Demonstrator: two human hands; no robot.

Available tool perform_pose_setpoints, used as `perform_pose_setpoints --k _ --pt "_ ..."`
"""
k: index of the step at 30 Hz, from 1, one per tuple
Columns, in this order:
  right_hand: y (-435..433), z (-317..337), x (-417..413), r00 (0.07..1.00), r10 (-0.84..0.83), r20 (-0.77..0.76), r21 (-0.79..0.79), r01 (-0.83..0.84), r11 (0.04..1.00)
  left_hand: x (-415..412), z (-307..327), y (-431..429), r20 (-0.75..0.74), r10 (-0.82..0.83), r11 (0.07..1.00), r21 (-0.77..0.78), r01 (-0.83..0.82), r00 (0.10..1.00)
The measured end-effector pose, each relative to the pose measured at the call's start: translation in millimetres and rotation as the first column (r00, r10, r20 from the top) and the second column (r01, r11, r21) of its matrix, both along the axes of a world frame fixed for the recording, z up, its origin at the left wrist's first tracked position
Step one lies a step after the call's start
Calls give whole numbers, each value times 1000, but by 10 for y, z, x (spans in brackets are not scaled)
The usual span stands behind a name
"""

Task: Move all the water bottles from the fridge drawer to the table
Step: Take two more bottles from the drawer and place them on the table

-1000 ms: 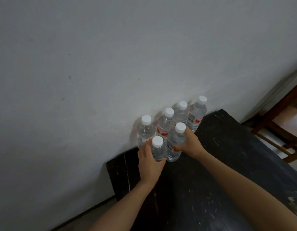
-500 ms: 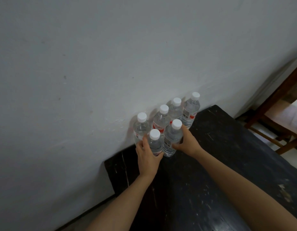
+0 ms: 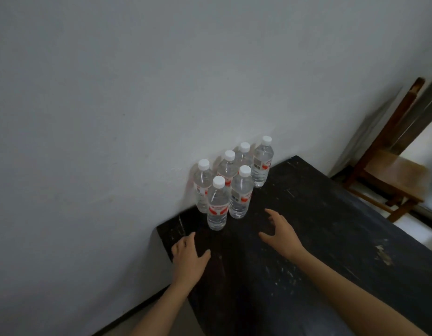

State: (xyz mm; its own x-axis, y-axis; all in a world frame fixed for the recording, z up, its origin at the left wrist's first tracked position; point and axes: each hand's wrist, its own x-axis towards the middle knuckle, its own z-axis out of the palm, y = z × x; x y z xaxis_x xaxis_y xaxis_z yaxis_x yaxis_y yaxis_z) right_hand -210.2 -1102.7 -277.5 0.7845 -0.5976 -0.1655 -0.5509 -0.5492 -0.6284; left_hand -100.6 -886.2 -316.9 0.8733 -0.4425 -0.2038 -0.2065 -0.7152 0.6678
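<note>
Standing upright in a tight cluster, six clear plastic water bottles with white caps and red-and-white labels (image 3: 228,170) are seen at the far left corner of the dark, scuffed black wooden table (image 3: 331,238), close against the pale grey wall (image 3: 137,93). The fridge drawer is not shown, so it cannot be told whether more bottles are left there.

Both hands are held empty over the tabletop. The left hand (image 3: 189,257) is spread with relaxed fingers near the table's left edge, and the right hand (image 3: 280,232) is opened wide, fingers loosely bent, a little short of the front pair. No bottle is touched.

The main risk is judged to lie in the packing. The front-left bottle (image 3: 217,207) is set near the table's left edge and seems to touch the front-right bottle (image 3: 240,195) (contact cannot be confirmed from this angle). If either is clipped by a finger or wrist, it may be tipped into the row behind, and several could be felled together. A fallen bottle, being round, could then be rolled over the near edge to the floor. Further bottles, if any, are better set on the open surface to the right.
</note>
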Motion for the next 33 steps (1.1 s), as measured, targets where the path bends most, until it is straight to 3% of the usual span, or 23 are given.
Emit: perform_pose_setpoints --k 7,15,21,28,33 --pt "387 61 -404 997 83 3 -91 -82 992 -39 217 597 153 44 999 -34 -39 987" --pt "773 226 -638 992 103 -74 -309 -122 943 89 436 952 274 -79 993 -58 98 959" --pt "1160 359 -722 993 -10 -117 -391 -37 920 453 537 1046 338 -177 971 -93 220 924" --pt "1961 384 -675 964 -256 -66 -412 208 887 1129 465 1554 430 -363 893 -93 441 827" --pt "2772 408 -921 884 -468 5 -465 417 781 1281 422 1600 402 -560 776 -50 628 724"
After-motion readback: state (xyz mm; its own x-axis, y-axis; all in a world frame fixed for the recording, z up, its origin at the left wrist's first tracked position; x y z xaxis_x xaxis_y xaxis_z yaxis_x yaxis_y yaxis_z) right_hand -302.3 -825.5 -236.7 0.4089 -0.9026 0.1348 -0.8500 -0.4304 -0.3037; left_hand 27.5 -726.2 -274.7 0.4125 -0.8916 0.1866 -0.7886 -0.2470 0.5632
